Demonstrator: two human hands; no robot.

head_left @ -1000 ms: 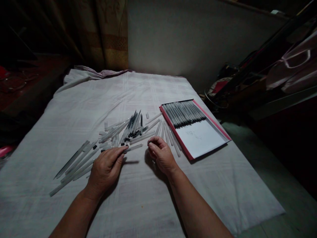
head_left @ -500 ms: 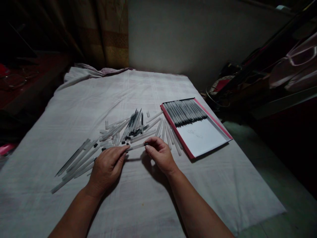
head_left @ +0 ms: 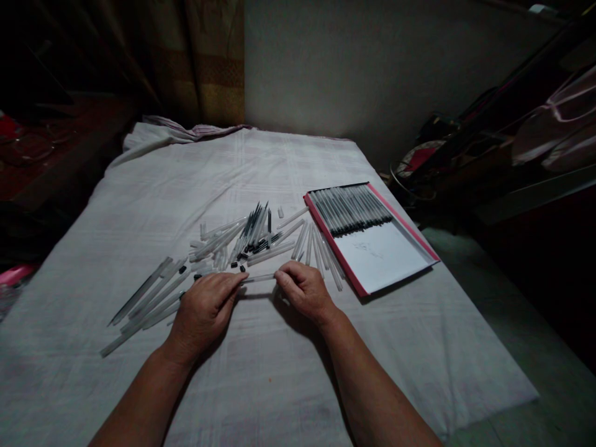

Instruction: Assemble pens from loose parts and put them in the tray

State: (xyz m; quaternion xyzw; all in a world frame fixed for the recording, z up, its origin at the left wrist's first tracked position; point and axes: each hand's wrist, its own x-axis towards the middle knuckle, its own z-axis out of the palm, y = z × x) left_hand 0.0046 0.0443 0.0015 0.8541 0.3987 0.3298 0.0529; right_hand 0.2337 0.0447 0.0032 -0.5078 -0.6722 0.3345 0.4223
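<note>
The left hand (head_left: 205, 313) pinches the left end of a slender translucent plastic tube (head_left: 261, 277) between thumb and fingers. The right hand (head_left: 305, 290) pinches its opposite end between thumb and forefinger, the other fingers curled. The tube lies crosswise between both hands, just above a pale checked cloth (head_left: 261, 413). Beside the left hand, long translucent tubes (head_left: 149, 311) lie in a loose diagonal group. Just beyond the left fingertips sits a small black cylindrical cap (head_left: 243, 268). Farther out, a heap of thin dark-filled refills (head_left: 255, 225) rests among clear tubes. To the right, an open, shallow, red-sided box (head_left: 388, 266) contains a row of black-ended translucent pens (head_left: 350, 210) along its far part. A grey wall (head_left: 335, 68) stands behind.
</note>
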